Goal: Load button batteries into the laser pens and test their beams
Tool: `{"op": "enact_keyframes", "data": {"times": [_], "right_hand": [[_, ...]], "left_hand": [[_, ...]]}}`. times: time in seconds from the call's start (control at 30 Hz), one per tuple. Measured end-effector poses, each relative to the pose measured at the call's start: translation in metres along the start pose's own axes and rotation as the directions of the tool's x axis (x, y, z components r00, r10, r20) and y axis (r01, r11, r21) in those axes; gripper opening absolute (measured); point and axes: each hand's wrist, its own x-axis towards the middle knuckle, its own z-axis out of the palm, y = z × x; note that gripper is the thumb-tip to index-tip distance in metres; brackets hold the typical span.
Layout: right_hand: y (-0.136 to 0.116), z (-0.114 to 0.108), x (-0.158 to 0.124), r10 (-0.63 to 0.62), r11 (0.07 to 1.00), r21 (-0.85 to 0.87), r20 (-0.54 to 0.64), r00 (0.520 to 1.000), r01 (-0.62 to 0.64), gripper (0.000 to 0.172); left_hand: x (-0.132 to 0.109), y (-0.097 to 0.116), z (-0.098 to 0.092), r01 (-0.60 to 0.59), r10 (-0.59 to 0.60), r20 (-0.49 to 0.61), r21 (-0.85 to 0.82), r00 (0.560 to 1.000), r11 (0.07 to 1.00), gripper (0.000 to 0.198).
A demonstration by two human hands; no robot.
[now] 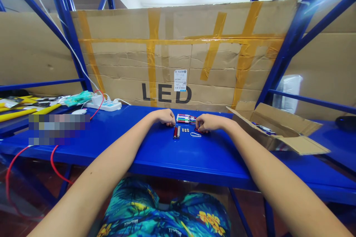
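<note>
My left hand (167, 117) is closed in a pinch at the upper ends of two small metal tubes, a red tube (175, 133) and a silver tube (178, 132), standing side by side on the blue table. Whatever its fingertips grip is too small to make out. With its fingers bent down, my right hand (205, 123) pinches a red carabiner (198, 130). Just below it lies a silver-white carabiner (195, 135). Several button cells (185, 130) sit in rows between the hands. Behind them is a row of coloured mini flashlights (183, 118), partly hidden by my right hand.
An open cardboard box (278, 133) with metallic pieces inside stands at the right. On the left are a white power strip (104, 104), a red cable (57, 166) and yellow-handled items (25, 113). A large taped carton (178, 55) closes off the back, between blue posts.
</note>
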Motion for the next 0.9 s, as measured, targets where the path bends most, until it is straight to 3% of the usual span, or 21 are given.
{"op": "enact_keyframes", "data": {"times": [0.6, 0.8, 0.9], "right_hand": [[-0.007, 0.001, -0.003, 0.021, 0.999, 0.032, 0.008, 1.0, -0.021, 0.009], [-0.007, 0.001, -0.004, 0.03, 0.998, 0.046, 0.006, 1.0, -0.031, 0.011], [-0.007, 0.001, -0.004, 0.022, 0.999, 0.043, 0.004, 1.0, -0.022, 0.011]], "left_hand": [[0.006, -0.004, 0.004, -0.094, 0.092, 0.061, 0.032, 0.994, 0.995, 0.01], [0.008, -0.005, 0.003, -0.056, 0.057, 0.037, -0.027, 0.998, 0.998, 0.009], [0.013, -0.009, 0.004, -0.042, 0.043, -0.027, 0.039, 0.999, 0.998, 0.006]]}}
